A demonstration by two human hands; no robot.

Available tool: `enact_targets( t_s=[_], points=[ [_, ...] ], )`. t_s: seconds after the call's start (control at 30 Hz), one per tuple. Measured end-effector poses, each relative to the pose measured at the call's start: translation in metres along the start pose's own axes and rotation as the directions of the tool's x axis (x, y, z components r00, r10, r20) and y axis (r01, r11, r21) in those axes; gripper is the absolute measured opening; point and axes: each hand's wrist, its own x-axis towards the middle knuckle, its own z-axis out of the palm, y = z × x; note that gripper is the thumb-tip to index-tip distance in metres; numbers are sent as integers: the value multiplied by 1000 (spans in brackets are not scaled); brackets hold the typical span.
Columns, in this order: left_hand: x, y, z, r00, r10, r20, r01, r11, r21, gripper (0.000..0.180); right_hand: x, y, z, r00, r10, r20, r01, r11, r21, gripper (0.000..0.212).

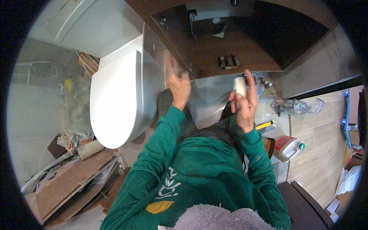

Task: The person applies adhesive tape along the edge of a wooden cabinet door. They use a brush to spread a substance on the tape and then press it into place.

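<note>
I see my right hand (243,101) with fingers clamped on a small white cylinder (240,85), my left hand (179,85) (fingers blurred, I cannot tell their state) touching the dark wooden cabinet (214,46) beside the white toilet (115,99).

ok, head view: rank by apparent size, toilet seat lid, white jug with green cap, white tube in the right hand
1. toilet seat lid, largest by far.
2. white jug with green cap.
3. white tube in the right hand, smallest as it looks, though partly hidden by the fingers and nearer the camera, so its true size against the jug is unsure.
</note>
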Motion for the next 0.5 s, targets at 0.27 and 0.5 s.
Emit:
enact_targets(
  t_s=[0.27, 0.5],
  points=[
    [-27, 16, -39, 933, -334, 135, 344, 937, -65, 46, 10, 48, 21, 946, 213, 244, -264, 943, 201, 70],
    [-17, 67, -56, 892, -383, 240, 398, 917, -12, 32, 24, 48, 38, 912, 202, 357, -335, 869, 363, 71]
  ],
)
